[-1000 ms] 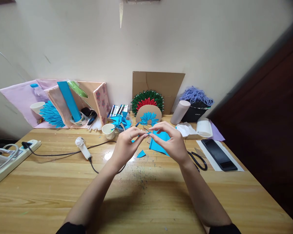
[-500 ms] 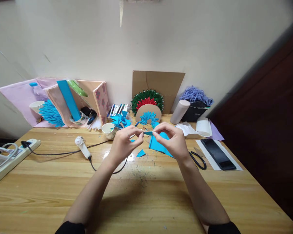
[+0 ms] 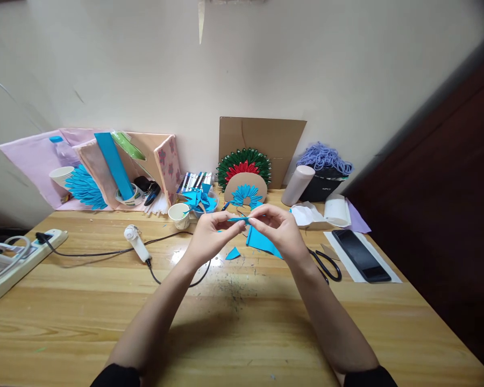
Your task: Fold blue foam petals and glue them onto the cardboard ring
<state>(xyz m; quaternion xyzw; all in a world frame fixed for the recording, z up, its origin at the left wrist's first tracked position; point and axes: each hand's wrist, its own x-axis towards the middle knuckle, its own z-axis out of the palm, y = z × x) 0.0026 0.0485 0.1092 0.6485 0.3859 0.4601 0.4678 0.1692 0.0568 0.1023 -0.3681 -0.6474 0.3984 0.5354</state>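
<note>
My left hand [image 3: 212,236] and my right hand [image 3: 276,231] meet above the middle of the wooden table [image 3: 242,322]. Both pinch a small folded piece of blue paper [image 3: 239,219] between thumb and fingertips, held level in the air. Under my right hand lies a larger blue paper sheet [image 3: 262,241]. A small blue paper scrap [image 3: 233,253] rests on the table just below my hands. Behind them stands a half-round cardboard fan [image 3: 245,177] with green, red and blue paper petals.
Black scissors [image 3: 326,264] and a phone [image 3: 361,254] on white paper lie at right. A glue gun [image 3: 136,243] with its cord and a power strip [image 3: 8,263] are at left. A paper cup [image 3: 179,216], markers [image 3: 193,183] and craft supplies line the wall.
My hands have drawn closer together and risen slightly. The blue piece now looks folded thinner between my fingertips.
</note>
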